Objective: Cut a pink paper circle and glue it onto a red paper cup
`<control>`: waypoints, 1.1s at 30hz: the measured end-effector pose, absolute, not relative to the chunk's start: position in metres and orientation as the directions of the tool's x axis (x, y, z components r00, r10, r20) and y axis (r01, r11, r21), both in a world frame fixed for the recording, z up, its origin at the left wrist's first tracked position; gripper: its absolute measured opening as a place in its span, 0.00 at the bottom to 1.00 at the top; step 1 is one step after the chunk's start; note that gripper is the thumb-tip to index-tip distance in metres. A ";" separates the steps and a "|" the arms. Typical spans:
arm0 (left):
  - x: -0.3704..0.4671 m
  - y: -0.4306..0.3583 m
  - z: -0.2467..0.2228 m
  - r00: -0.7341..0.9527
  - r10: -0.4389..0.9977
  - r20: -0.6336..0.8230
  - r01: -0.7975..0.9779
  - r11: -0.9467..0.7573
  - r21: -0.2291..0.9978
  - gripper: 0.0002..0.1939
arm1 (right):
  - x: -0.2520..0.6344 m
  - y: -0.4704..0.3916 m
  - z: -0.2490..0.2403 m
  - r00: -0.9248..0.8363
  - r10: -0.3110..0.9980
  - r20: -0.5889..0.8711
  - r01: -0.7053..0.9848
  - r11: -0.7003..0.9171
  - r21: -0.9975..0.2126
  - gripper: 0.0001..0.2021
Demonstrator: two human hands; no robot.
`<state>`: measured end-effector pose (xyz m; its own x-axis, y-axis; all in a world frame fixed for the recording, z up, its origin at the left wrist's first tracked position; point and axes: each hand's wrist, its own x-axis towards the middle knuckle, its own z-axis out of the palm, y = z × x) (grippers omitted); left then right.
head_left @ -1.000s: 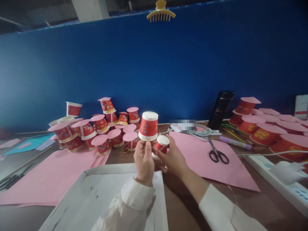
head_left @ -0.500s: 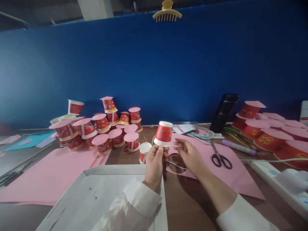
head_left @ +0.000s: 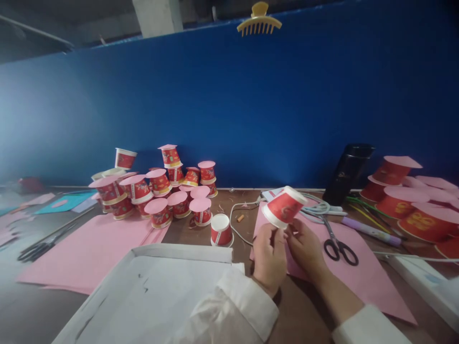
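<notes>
A red and white paper cup is held up above the table, tilted, with its wider rim downward. My left hand is closed, its thumb and fingers pinching that rim from below. My right hand is closed too, its bent fingertips at the underside of the rim near the left fingers; the contact there is partly hidden. Below both hands lies a pink paper sheet. To the left, another red paper cup stands on the brown table.
Several red cups topped with pink paper discs are stacked at left, others at right. Scissors lie on the pink sheet, near a black flask and a purple tube. A white tray lies in front.
The cup has gone from upright to tilted and moved right with my left hand. My right hand has come from beside the cup to its rim, its fingers closing. The view has shifted slightly.
</notes>
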<state>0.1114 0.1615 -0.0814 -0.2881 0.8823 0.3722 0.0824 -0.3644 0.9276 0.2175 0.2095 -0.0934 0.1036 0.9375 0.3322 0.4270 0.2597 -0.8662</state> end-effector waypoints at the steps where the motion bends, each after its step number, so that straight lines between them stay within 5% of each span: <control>1: 0.112 0.159 -0.086 -0.253 0.878 0.407 0.128 -0.387 0.913 0.11 | 0.218 0.210 -0.096 0.084 0.941 0.328 0.453 0.257 -0.854 0.12; 5: 0.107 0.160 -0.092 -0.207 0.891 0.403 0.128 -0.384 0.914 0.11 | 0.216 0.213 -0.104 0.048 0.944 0.327 0.549 0.249 -0.798 0.11; 9: 0.097 0.174 -0.092 -0.326 0.911 0.252 0.055 -0.247 0.967 0.10 | 0.213 0.211 -0.103 0.007 0.927 0.374 0.608 0.293 -0.738 0.13; 19: 0.100 0.186 -0.097 -0.289 0.957 0.011 -0.192 -0.070 0.979 0.12 | 0.219 0.202 -0.100 0.008 0.926 0.379 0.628 0.290 -0.722 0.14; 33: 0.099 0.188 -0.101 -0.246 0.968 -0.055 -0.246 -0.008 0.969 0.17 | 0.223 0.206 -0.105 0.020 0.939 0.344 0.580 0.269 -0.769 0.14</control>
